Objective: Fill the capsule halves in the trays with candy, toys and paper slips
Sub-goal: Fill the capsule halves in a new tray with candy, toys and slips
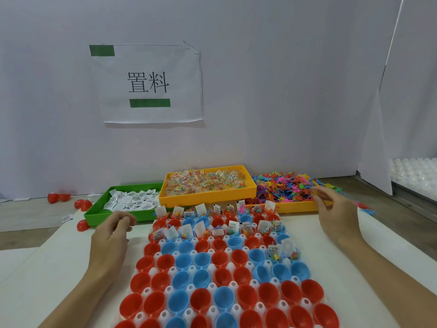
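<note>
Both forearms reached in from the near edge, one on each side of the white capsule tray (151,273) that lay on the surface (61,268). The left hand (113,233) hovered at the tray's far left corner, just near of the green bin (94,215) of paper slips (132,201); its fingers (123,221) were loosely curled toward the thumb, and whether they pinched a slip could not be told. The right hand (335,214) was raised over the near edge of the yellow bin (295,207) of coloured plastic toys (283,188), fingers bent inward with tips close to the thumb; any grasped item could not be made out. The orange bin (208,197) of wrapped candy (205,181) sat between the other two. Red and blue capsule halves (222,297) filled the tray, open side up. Far rows and two cups at mid right held candy, toys and slips; nearer rows were unfilled. Loose red halves (82,204) lay left of the green bin.
</note>
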`<state>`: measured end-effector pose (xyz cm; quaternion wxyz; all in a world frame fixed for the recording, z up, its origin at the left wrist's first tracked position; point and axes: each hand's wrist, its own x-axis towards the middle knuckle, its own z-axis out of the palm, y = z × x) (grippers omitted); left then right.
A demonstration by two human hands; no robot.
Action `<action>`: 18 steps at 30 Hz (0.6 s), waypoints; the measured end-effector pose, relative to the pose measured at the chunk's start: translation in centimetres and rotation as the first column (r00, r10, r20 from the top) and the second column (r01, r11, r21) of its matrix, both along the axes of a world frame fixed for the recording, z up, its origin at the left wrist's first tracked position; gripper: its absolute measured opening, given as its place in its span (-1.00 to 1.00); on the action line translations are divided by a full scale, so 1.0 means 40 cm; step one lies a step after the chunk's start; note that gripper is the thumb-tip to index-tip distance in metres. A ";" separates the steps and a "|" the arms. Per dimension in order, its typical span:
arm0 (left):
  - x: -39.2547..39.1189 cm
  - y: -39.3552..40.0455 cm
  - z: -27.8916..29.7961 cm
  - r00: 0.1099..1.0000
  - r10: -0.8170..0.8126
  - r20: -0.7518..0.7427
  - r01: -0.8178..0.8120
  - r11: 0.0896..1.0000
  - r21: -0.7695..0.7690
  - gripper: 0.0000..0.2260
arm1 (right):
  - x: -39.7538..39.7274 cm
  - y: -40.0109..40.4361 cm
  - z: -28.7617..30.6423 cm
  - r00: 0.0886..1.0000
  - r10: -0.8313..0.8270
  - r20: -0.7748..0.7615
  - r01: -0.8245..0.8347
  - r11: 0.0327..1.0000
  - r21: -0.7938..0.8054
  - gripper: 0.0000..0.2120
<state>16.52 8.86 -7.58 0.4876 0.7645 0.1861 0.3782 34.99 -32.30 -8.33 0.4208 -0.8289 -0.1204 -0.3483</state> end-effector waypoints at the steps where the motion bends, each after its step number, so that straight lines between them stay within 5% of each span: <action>1: 0.000 0.001 0.000 1.000 0.001 0.000 -0.001 1.000 0.002 -0.76 | 0.000 0.000 0.000 1.000 -0.014 0.012 0.013 0.999 0.031 -0.80; 11: 0.004 0.008 -0.004 1.000 0.008 0.007 -0.008 1.000 -0.002 -0.75 | -0.067 0.025 0.035 0.998 -0.008 0.055 0.000 0.990 0.144 -0.86; 18: 0.002 0.005 -0.002 1.000 0.005 0.012 -0.005 1.000 -0.015 -0.76 | -0.192 0.128 0.178 0.956 0.293 0.007 -0.289 0.936 0.199 -0.89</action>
